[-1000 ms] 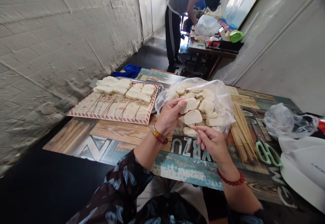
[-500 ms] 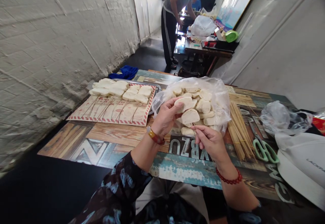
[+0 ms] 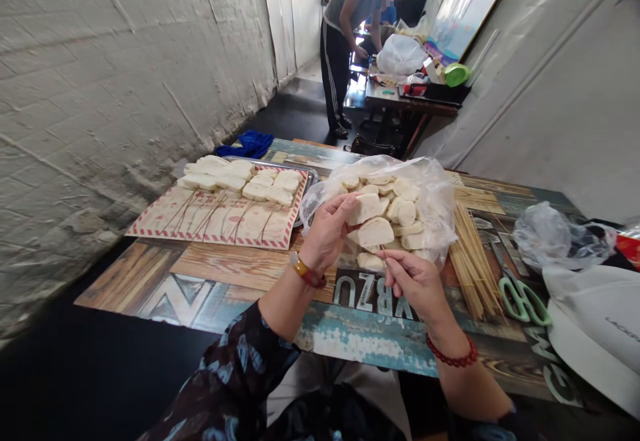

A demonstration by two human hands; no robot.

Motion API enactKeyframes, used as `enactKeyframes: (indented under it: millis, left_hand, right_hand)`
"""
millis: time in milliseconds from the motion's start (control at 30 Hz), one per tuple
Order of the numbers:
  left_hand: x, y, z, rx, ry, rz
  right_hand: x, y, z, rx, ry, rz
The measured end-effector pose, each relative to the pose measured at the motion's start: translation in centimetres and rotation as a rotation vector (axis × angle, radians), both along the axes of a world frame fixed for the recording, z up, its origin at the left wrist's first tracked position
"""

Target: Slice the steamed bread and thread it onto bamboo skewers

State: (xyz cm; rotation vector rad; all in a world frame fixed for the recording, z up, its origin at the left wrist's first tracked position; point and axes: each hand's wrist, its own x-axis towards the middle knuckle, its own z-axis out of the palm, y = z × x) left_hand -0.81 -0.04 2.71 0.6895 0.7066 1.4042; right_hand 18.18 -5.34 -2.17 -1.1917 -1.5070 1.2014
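Note:
My left hand (image 3: 330, 226) pinches a pale slice of bread or bun (image 3: 365, 208) at its left edge, over an open clear plastic bag (image 3: 435, 194) full of similar slices. Between thumb and fingers, my right hand (image 3: 411, 278) grips a thin wooden skewer (image 3: 383, 250). Its upper end meets the lower edge of another slice (image 3: 376, 232), just below the one in my left hand. To the left, skewered slices (image 3: 215, 173) lie in rows on a printed paper sheet (image 3: 165, 221), their sticks pointing towards me. The sheet rests on a metal tray (image 3: 311, 176).
Right of the bag lie a bundle of skewers (image 3: 473, 268), green-handled scissors (image 3: 523, 298), a crumpled plastic bag (image 3: 545, 231) and a white cap (image 3: 595, 328). A blue cloth (image 3: 247, 142) sits at the table's far edge. Beyond, a person (image 3: 345, 34) bends over another table (image 3: 395, 98).
The slice in my left hand has tilted and shifted slightly right, while the fingers changed their hold a little. My right hand stays nearly still with the skewer.

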Motion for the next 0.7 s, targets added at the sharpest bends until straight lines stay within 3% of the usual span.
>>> enactKeyframes:
  millis: [700]
  left_hand:
    - [0.8,-1.1,0.0,0.104,0.071,0.026]
  right_hand:
    - [0.2,-0.4,0.1,0.147,-0.065,-0.033]
